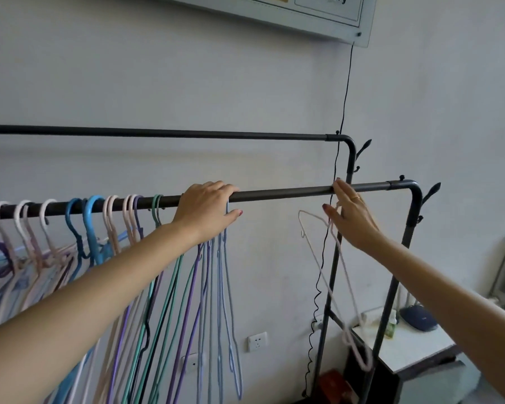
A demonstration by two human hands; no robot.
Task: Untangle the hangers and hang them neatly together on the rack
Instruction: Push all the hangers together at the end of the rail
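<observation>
Hanging slantwise just below the dark metal rack rail [289,193], the pale pink wire hanger [337,275] is pinched by the right hand [352,220], while the left hand [207,212] is curled over the rail, further from it.

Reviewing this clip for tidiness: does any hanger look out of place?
Yes. A pale pink hanger is off the front rail, dangling tilted from the right hand, apart from the hangers bunched by the left hand.

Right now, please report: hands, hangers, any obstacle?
Left hand gripping front rail over blue hangers. Right hand pinching white hanger, unhung. Black cord dangling beside it.
</observation>
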